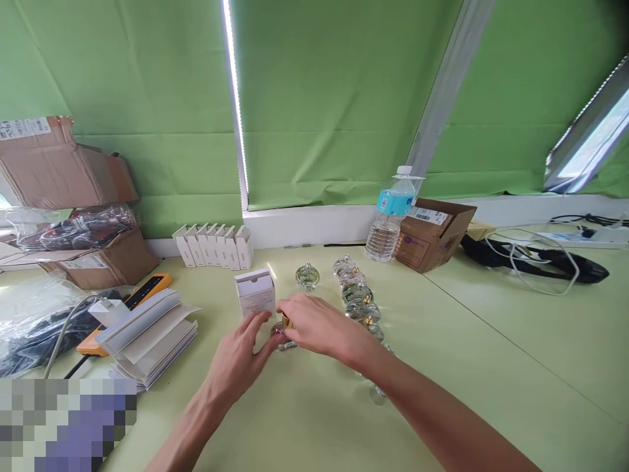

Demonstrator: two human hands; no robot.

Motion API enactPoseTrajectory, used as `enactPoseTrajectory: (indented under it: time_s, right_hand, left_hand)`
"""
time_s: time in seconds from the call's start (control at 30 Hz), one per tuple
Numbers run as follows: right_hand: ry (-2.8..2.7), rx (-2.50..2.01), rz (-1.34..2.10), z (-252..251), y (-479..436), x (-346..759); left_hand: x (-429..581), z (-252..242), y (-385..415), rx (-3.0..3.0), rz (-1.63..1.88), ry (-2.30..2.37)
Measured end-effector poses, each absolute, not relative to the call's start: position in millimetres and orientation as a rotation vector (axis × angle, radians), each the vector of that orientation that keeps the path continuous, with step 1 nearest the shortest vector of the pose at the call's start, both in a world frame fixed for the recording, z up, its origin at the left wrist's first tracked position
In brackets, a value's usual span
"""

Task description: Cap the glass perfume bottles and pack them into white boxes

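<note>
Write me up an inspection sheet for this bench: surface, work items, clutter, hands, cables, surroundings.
Surface: pale green tabletop, seam visible at right.
Work items: a glass bottle between the hands, partly hidden; a single bottle behind it; a row of bottles to the right; an upright white carton; a row of small white boxes at the back.
Clutter: cardboard boxes, stacked papers and plastic wrap at left; water bottle and brown carton at back right.
Hands: left hand at the bottle's base, grip unclear; right hand gripping its gold top.
Cables: white cable looped over a black object.
Surroundings: green blinds, light at their gaps.
</note>
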State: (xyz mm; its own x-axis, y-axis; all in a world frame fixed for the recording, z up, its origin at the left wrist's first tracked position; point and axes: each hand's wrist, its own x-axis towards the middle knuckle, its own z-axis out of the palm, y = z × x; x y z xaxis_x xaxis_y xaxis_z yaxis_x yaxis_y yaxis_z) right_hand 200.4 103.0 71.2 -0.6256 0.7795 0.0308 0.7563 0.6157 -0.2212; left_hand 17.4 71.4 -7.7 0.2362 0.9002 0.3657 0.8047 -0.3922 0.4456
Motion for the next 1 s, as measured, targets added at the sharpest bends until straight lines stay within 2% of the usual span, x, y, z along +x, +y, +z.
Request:
enactPoseTrajectory:
  time_s: [0.2, 0.5, 0.8, 1.0]
  right_hand:
    - [-2.743, -1.367, 0.368, 69.9, 103.7, 196.9]
    - [-2.751, -1.406, 0.401, 66.5, 108.7, 199.8]
    - [-2.824, -1.316, 0.396, 76.9, 104.3, 198.5]
    - [-2.719, -1.209, 0.528, 97.7, 102.2, 214.3]
  left_hand:
    - [-4.3, 8.9, 80.9, 2.468, 1.332, 1.837]
    - [-11.2, 26.2, 118.0, 2.361, 1.074, 1.774]
    - [-7.9, 12.8, 117.2, 2.002, 1.338, 1.659]
    - [-7.9, 9.4, 109.6, 1.867, 1.42, 1.443]
